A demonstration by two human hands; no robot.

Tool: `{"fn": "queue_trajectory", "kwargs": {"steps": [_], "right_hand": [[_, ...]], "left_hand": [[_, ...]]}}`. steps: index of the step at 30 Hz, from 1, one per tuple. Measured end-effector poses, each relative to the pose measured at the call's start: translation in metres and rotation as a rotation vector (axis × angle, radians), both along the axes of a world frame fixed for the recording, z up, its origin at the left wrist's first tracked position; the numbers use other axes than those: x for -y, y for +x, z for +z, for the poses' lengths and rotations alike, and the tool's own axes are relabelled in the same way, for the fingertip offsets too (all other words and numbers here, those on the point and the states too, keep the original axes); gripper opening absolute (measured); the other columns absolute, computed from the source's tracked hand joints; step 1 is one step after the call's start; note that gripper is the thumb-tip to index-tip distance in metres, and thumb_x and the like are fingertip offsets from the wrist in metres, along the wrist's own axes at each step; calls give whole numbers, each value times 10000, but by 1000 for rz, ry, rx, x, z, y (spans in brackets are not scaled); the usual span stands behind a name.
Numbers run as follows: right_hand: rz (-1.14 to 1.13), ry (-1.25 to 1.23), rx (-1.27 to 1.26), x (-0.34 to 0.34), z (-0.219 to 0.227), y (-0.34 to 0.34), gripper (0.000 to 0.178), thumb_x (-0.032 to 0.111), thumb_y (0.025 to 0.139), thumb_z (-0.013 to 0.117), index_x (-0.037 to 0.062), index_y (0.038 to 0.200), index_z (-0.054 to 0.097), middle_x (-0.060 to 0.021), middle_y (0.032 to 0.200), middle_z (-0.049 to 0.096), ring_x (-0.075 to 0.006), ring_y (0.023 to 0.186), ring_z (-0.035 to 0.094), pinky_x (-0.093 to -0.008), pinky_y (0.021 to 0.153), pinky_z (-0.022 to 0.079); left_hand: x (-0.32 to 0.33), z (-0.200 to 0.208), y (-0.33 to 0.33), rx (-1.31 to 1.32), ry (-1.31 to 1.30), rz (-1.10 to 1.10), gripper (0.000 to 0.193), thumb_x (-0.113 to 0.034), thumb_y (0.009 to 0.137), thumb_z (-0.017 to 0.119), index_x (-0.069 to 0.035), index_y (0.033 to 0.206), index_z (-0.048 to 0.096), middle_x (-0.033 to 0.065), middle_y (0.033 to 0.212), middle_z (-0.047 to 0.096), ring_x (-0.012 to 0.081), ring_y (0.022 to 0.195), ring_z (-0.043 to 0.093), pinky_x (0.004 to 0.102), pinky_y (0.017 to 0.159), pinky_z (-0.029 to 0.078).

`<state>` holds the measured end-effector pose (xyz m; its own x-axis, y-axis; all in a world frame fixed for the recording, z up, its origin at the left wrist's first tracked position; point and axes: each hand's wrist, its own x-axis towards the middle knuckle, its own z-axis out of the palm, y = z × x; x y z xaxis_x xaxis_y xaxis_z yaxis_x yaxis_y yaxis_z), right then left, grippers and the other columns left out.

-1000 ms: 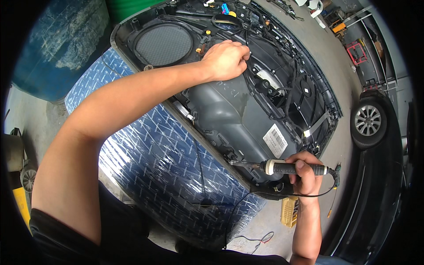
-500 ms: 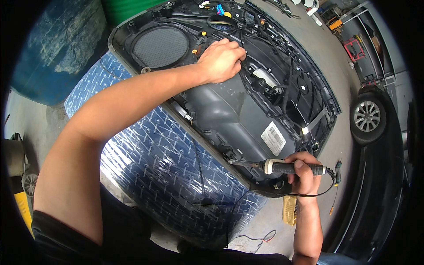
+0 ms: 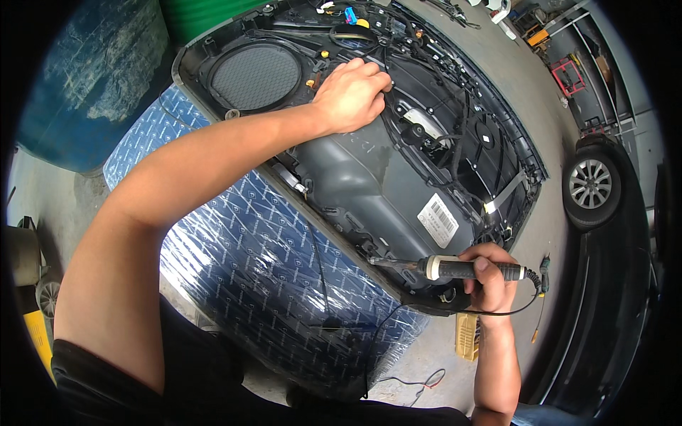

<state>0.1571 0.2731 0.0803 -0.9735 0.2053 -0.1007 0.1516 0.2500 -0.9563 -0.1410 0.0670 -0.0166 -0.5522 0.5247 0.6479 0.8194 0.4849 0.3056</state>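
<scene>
The right hand (image 3: pixel 491 278) is wrapped around one black tool (image 3: pixel 458 270), over the near right edge of one dark door panel (image 3: pixel 348 177). The left hand (image 3: pixel 352 96) rests farther off on the door panel, fingers curled; I cannot tell if they pinch anything. One blue drum (image 3: pixel 89 78) and one green drum (image 3: pixel 206 21) stand far left.

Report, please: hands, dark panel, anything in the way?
Left hand on dark panel. Right hand gripping corded tool, tip near panel's edge. Cord crossing right wrist.
</scene>
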Motion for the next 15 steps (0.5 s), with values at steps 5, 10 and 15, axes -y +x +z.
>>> {"fn": "queue_trajectory", "kwargs": {"steps": [5,10,15], "right_hand": [[19,43,8,3,5,-3,270,193,844,582,-46,896,695,-79,740,645,-96,520,508,-248,513,408],[5,41,22,4,3,-4,269,191,833,581,-48,881,696,-70,704,633,-93,511,501,-249,508,401],[1,28,21,3,1,-5,269,192,839,583,-49,881,695,-66,689,626,-89,510,499,-244,502,398]], "left_hand": [[1,0,0,3,-5,6,193,-111,847,578,-50,1010,662,98,974,614,299,972,559,415,917,466],[1,-1,1,21,-10,11,195,-109,847,577,-47,1009,665,98,976,617,302,981,561,414,924,467],[1,-1,2,42,-18,12,194,-108,848,577,-48,1008,666,96,980,617,302,987,560,416,929,467]]}}
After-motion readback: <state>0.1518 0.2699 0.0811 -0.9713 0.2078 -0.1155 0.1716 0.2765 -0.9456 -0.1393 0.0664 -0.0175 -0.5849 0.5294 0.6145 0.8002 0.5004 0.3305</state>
